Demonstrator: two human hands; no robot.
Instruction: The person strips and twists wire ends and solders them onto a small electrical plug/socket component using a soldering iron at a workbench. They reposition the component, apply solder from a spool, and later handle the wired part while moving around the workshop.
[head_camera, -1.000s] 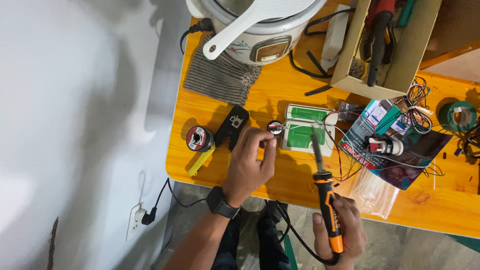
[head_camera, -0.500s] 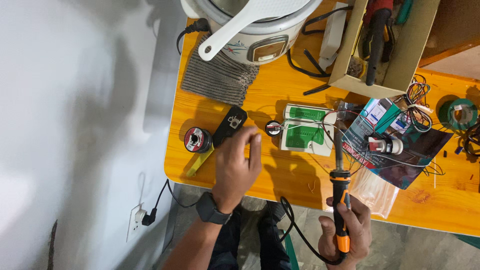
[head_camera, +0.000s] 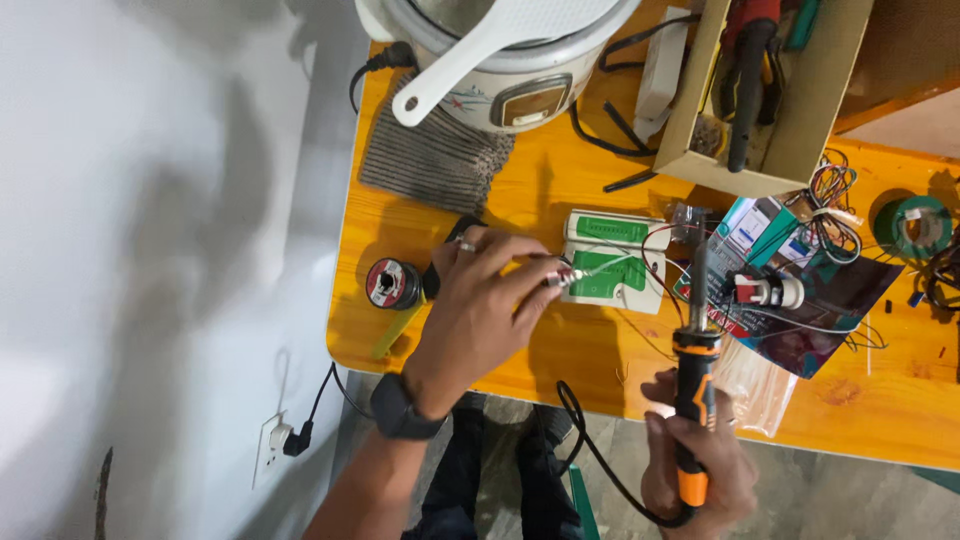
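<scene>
— How much room is there around the left hand (head_camera: 478, 320)?

— Little. A solder spool (head_camera: 391, 284) sits just to its left, a dark gadget touching behind the knuckles, and the green-and-white tester box (head_camera: 612, 272) lies right at its fingertips. Beyond the knuckles, bare orange table (head_camera: 545, 195) runs up to the grey mat (head_camera: 432, 160) and the rice cooker (head_camera: 500, 50).

— And the right hand (head_camera: 700, 470)?

— It hangs off the table's near edge, so open air lies all around it. Ahead, the soldering iron (head_camera: 694, 380) points into a tangle of wires over a glossy packet (head_camera: 800, 300); a clear bag (head_camera: 755, 385) lies just to its right. The cardboard box (head_camera: 760, 90) blocks the far side.
</scene>
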